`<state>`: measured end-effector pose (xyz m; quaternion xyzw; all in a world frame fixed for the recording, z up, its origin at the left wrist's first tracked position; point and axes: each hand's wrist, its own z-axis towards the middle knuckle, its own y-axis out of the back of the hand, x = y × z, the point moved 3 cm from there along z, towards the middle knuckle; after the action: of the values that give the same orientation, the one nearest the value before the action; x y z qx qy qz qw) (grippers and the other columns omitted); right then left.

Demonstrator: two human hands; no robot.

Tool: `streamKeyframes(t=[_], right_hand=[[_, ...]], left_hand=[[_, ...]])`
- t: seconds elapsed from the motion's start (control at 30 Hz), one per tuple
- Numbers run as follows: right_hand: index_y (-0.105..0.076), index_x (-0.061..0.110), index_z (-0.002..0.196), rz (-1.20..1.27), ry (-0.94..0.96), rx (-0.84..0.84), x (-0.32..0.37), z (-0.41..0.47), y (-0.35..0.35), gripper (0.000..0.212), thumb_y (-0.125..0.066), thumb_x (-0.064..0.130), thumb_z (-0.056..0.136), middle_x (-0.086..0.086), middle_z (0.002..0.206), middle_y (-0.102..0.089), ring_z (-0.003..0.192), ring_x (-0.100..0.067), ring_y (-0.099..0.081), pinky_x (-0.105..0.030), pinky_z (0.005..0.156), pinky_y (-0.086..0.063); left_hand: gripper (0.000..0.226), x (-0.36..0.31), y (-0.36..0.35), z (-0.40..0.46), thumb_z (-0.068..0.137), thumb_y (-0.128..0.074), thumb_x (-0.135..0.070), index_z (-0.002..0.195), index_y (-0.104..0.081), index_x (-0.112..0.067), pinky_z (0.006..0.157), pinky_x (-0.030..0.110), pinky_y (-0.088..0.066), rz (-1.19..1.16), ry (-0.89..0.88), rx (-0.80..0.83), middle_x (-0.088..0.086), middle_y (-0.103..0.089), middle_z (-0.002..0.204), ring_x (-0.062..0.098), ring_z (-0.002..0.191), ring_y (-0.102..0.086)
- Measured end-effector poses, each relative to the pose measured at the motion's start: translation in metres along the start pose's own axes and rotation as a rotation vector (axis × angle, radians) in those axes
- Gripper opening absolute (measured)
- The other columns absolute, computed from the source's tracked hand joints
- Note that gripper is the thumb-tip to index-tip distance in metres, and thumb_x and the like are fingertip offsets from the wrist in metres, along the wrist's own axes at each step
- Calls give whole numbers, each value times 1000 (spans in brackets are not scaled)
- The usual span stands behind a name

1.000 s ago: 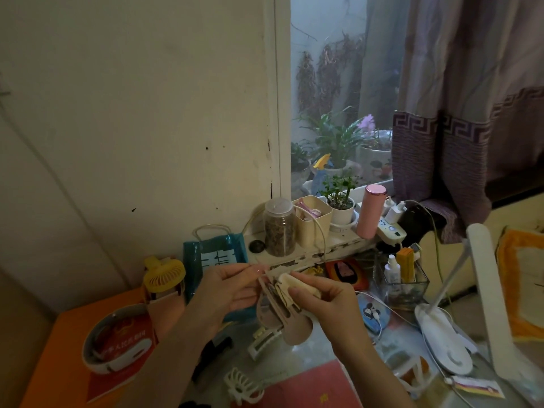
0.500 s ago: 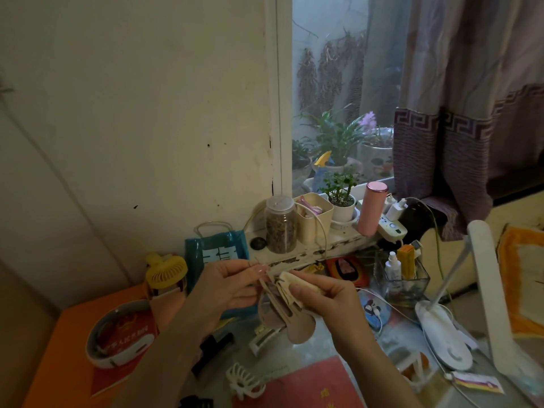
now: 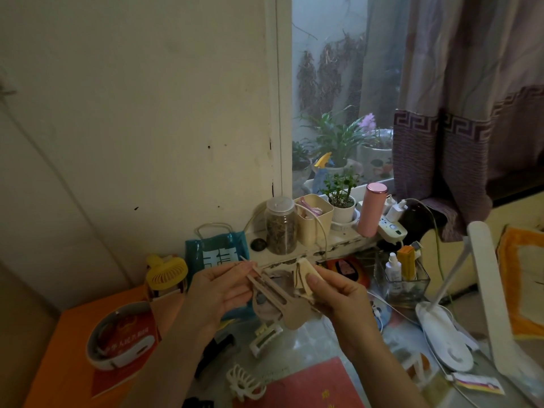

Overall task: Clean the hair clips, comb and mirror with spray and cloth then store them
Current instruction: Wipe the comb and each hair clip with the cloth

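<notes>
My left hand [image 3: 217, 293] grips the upper end of a long beige hair clip [image 3: 276, 298], held at a slant above the table. My right hand [image 3: 335, 295] pinches a small pale yellow cloth [image 3: 303, 275] against the clip's right side, thumb on top. Partly hidden behind the clip is a round pinkish thing [image 3: 262, 309]; I cannot tell whether it is the mirror. On the table below lie a white claw clip [image 3: 244, 384], a white rectangular clip [image 3: 265, 338] and a black clip [image 3: 215, 351]. A blue spray bottle with a yellow nozzle [image 3: 322, 170] stands on the windowsill.
On the sill stand a jar [image 3: 281, 225], a beige holder [image 3: 313, 219], a potted plant [image 3: 341, 207] and a pink flask [image 3: 372, 207]. A yellow fan [image 3: 166, 272] and an orange box [image 3: 67, 348] are at the left. A glass box with bottles [image 3: 401, 275] and a white lamp [image 3: 447, 340] are at the right.
The clip has tilted so that its upper end points further left, and my left hand has opened out around it. My right hand and the cloth have stayed against the clip.
</notes>
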<state>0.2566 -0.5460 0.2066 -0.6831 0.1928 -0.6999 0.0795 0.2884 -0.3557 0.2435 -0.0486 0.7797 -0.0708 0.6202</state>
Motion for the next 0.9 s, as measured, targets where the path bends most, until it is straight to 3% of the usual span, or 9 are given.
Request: streamKeyframes(t=[0.1, 0.27, 0.53, 0.6, 0.73, 0.83, 0.9], right_hand=[[-71, 11, 107, -5, 5, -76, -2, 1, 6, 32, -66, 16, 75, -10, 93, -75, 87, -24, -70, -27, 71, -58], [-72, 18, 100, -55, -12, -108, -3, -1, 14, 20, -64, 9, 84, -5, 91, -75, 85, -18, -70, -22, 66, -56], [-73, 10, 103, -31, -49, -83, -11, -8, -5, 23, -65, 13, 83, -6, 90, -75, 82, -19, -70, -36, 79, -55], [-72, 11, 104, -23, -50, -104, -12, -8, -6, 24, -66, 16, 82, -6, 90, -75, 84, -20, -70, -38, 81, -55], [-72, 12, 104, -38, -7, -161, -13, -7, -3, 23, -69, 8, 81, -4, 89, -76, 84, -18, -71, -33, 76, -57], [-73, 10, 102, -48, 18, -177, -13, -6, 0, 25, -71, 5, 77, -7, 89, -75, 86, -23, -71, -36, 77, -57], [-73, 11, 99, -64, 26, -179, -13, -4, 1, 25, -72, 1, 76, -5, 86, -75, 82, -19, -71, -28, 70, -57]], left_hand=[[10, 0, 3, 1, 85, -63, -10, 88, -71, -5, 57, 23, -57, -40, 10, -29, 10, -75, 80, 19, 72, -73], [12, -1, 8, 6, 88, -59, -12, 92, -69, -7, 59, 18, -57, -119, -19, -81, 5, -75, 78, 12, 71, -73], [10, 7, -3, 6, 82, -65, -12, 91, -70, -9, 72, 24, -55, -247, -59, -169, 4, -76, 82, 12, 80, -72], [12, 10, -6, 4, 81, -66, -12, 92, -70, -7, 69, 23, -58, -279, -56, -175, 7, -75, 86, 13, 80, -72], [26, 15, -14, -1, 80, -66, -13, 103, -68, -2, 65, 18, -57, -291, -54, -150, 12, -73, 97, 17, 89, -71], [20, 18, -16, -4, 85, -63, -11, 102, -68, -2, 67, 18, -57, -272, -61, -151, 13, -73, 99, 19, 93, -70], [16, 17, -16, -5, 85, -63, -10, 98, -69, -3, 66, 18, -57, -246, -62, -153, 12, -73, 95, 19, 91, -70]])
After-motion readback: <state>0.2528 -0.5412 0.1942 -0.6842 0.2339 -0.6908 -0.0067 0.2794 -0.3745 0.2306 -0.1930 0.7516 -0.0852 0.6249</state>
